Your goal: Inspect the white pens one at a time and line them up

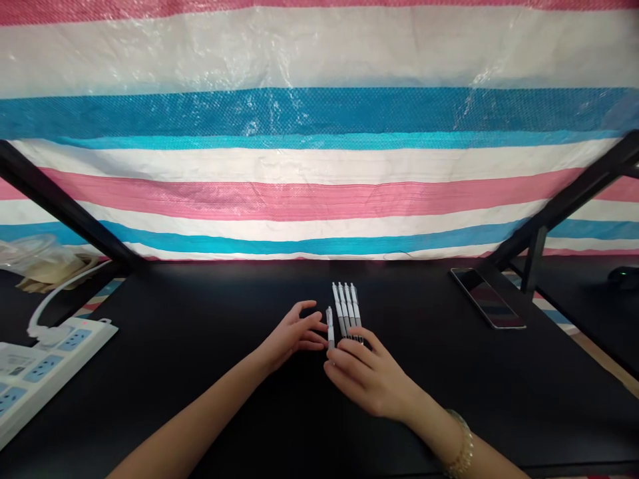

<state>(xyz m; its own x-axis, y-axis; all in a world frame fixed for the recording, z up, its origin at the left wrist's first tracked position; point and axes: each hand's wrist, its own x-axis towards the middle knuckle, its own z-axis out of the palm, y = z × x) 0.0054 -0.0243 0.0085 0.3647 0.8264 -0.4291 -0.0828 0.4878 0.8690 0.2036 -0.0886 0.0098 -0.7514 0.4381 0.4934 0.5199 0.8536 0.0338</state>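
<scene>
Several white pens with grey grips [346,307] lie side by side in a row on the black table [239,432]. A single similar pen [330,324] is just left of that row, set a little nearer to me. My right hand [367,372] has its fingers curled at the lower end of the single pen. One of its digits lies over the lower ends of the row. My left hand [294,336] is open, fingers spread, with its fingertips close beside the single pen; whether they touch it is unclear.
A phone [486,298] lies on the table at the right. At the left edge is a white power strip [64,359] with a plugged-in cable. Black frame bars [64,206] rise at both sides, and a striped plastic sheet [319,199] hangs behind the table.
</scene>
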